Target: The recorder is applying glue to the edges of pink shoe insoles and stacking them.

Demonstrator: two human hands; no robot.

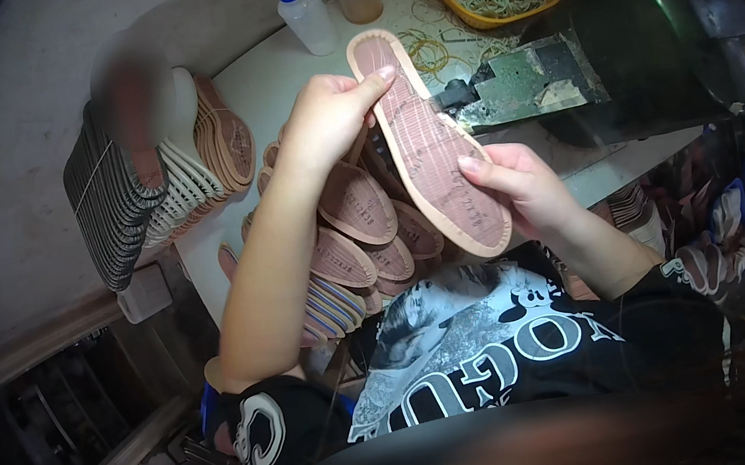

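Head view: I hold one insole [431, 149] over the table [264, 83], my left hand [334, 119] pinching it towards the far end and my right hand [530, 186] pinching the near, broader part, thumbs on top. The green machine [530, 86] stands just right of it; I can't tell whether they touch. Pale edging already rims it. More insoles [356, 204] lie left; what they still lack doesn't show.
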